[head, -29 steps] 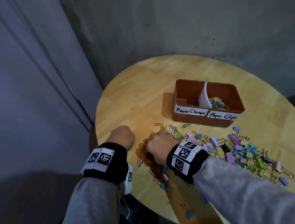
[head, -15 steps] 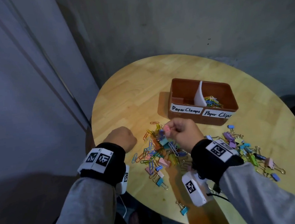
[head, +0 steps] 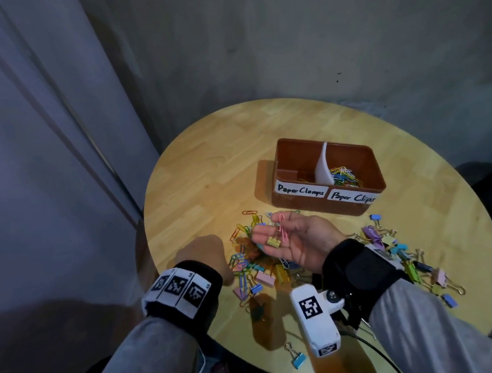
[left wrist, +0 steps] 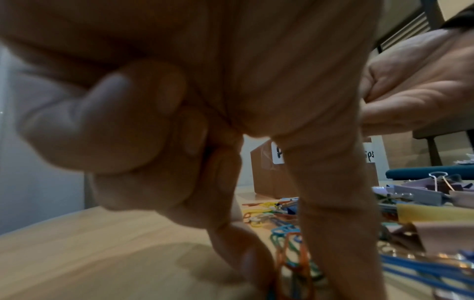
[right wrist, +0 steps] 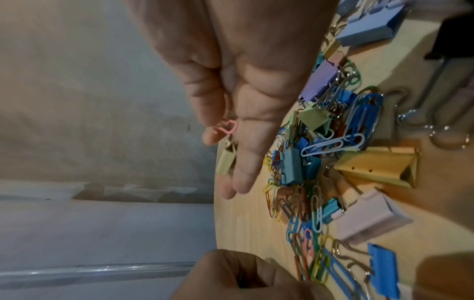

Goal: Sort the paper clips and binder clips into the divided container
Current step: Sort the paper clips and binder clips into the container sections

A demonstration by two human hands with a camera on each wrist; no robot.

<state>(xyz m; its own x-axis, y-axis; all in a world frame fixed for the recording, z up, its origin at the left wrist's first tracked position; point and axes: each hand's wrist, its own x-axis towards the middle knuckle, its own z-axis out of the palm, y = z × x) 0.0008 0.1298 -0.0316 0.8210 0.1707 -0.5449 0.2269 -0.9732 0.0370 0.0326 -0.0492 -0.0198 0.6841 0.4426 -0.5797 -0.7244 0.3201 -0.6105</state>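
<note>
My right hand is lifted palm up over the middle pile. Its thumb pinches a pink paper clip against the fingers, and a small yellow binder clip hooked to it lies on them; in the right wrist view the pink paper clip and the yellow binder clip show too. My left hand is curled at the pile's left edge. Its fingertips pinch an orange paper clip on the table. The brown divided container stands behind, with paper clips in its right compartment.
Mixed paper clips and binder clips lie under the hands, and more binder clips spread to the right. One blue binder clip sits near the round table's front edge. A wall and a curtain stand close behind and to the left.
My right hand rose from the pile and turned palm up with the pink paper clip and yellow binder clip in it. The left hand stayed at the pile's left edge.
</note>
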